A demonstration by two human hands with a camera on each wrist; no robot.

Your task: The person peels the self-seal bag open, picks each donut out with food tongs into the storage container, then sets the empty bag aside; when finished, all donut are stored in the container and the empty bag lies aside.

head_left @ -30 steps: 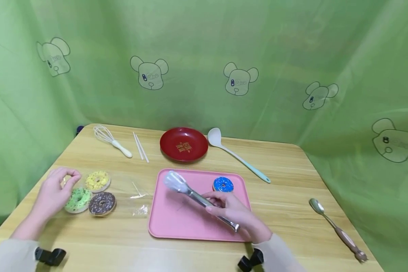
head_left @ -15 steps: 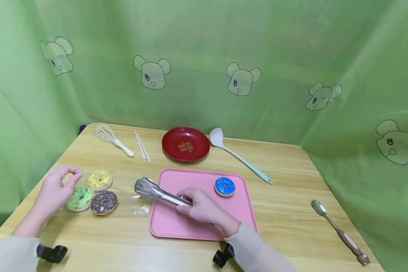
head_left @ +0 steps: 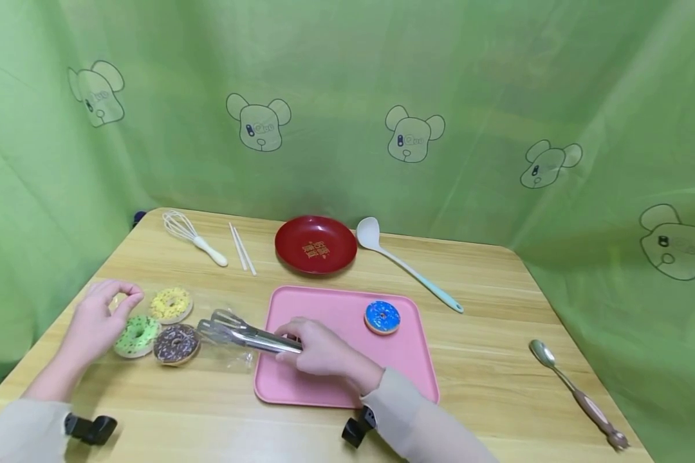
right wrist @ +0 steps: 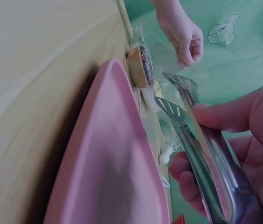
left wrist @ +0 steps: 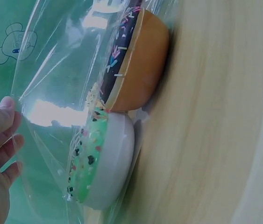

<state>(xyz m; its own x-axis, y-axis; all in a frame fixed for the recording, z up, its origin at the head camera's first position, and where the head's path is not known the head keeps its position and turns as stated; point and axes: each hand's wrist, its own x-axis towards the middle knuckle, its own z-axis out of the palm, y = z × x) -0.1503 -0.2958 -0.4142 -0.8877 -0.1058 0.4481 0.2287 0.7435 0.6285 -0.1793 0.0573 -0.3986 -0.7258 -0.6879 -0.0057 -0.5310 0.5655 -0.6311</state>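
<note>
I watch the worktop [head_left: 481, 360] from the head view, with the pink tray [head_left: 286, 386] near its middle. Over the tray's left part, my right grip [head_left: 324, 348] is curled round the tongs [head_left: 259, 339], thumb against one arm and fingers against the other. The right wrist view shows the tongs' arms parted at the tips, with nothing between them. Their long axis runs roughly left to right, the tips to the left and slightly far of the fingers.

At the left, my left grip [head_left: 95, 321] pinches the clear bag [left wrist: 54, 114], thumb against forefinger, holding the film up above the donuts. Seen through that film are three: green [head_left: 137, 336] at left, yellow [head_left: 172, 305] on the far side, chocolate [head_left: 176, 344] at near right.

The relation I judge decisive: the chocolate donut sits straight left of the tongs' tips, just beside them; whether they touch, I cannot tell. My left grip is the nearer hand to the green one, but the tongs reach chocolate first. The blue donut [head_left: 382, 317] rests in the tray's far right corner.
</note>
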